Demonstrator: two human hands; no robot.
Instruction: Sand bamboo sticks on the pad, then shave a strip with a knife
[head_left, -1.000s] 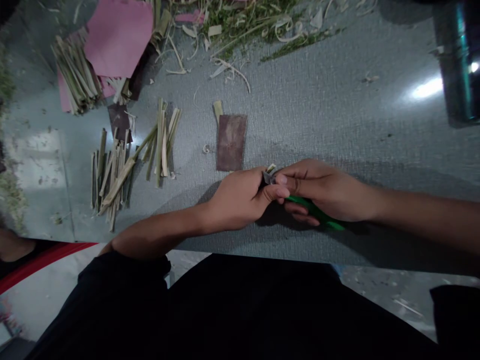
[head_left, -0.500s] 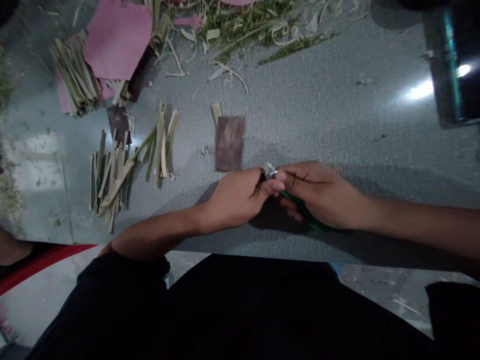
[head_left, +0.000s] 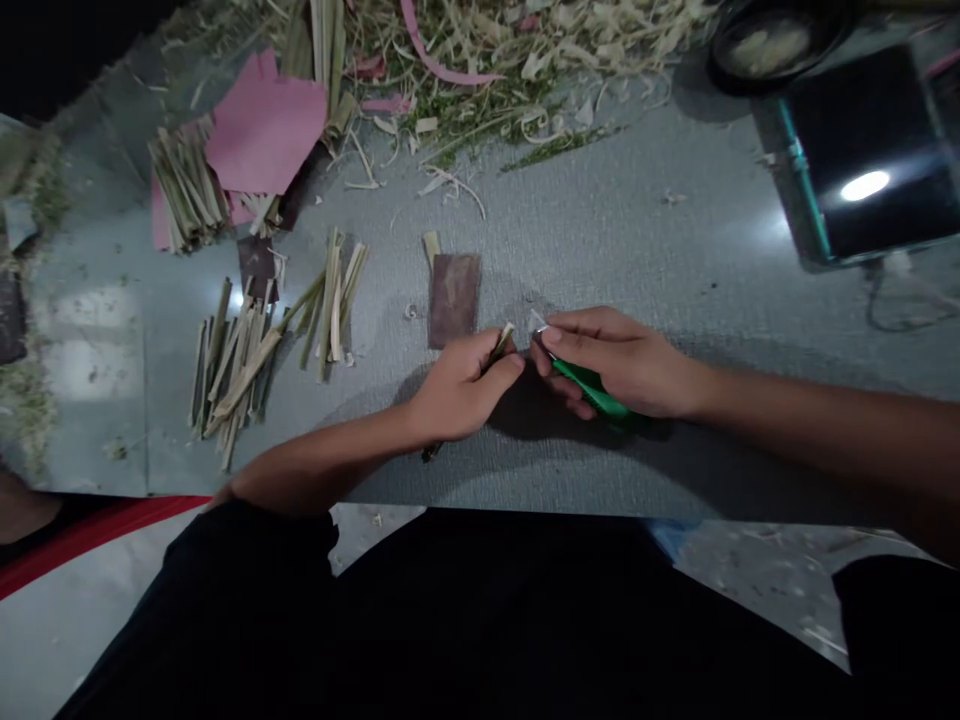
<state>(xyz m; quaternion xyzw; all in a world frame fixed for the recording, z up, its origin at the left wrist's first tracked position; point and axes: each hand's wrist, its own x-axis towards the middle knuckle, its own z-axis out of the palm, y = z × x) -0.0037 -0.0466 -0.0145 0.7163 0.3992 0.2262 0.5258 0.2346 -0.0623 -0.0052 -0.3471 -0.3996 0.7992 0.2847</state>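
My left hand (head_left: pixel 463 388) is closed around a thin plant strip (head_left: pixel 507 334), whose pale tip pokes out between thumb and forefinger; a dark end shows below the palm. In my right hand (head_left: pixel 611 352) is a green-handled utility knife (head_left: pixel 589 388), its short blade near the fingertips and pointing up and left. A small gap separates the two hands. Just beyond my left hand lies a brown sandpaper piece (head_left: pixel 454 300) with a pale strip (head_left: pixel 430 244) sticking out behind it. Cut strips (head_left: pixel 236 360) lie in a loose pile to the left, beside a smaller bunch (head_left: pixel 330 305).
Pink paper (head_left: pixel 266 130) rests over a bundle of stalks (head_left: pixel 187 190) at the back left. Shavings and green scraps (head_left: pixel 480 110) cover the far side. A dark tablet-like device (head_left: pixel 874 150) with a cable and a round black bowl (head_left: pixel 772 50) occupy the back right.
My hands have come apart, the left one drawing slightly left and the knife hand moving a little up. The strip's tip and the knife handle now show more. The view has shifted.
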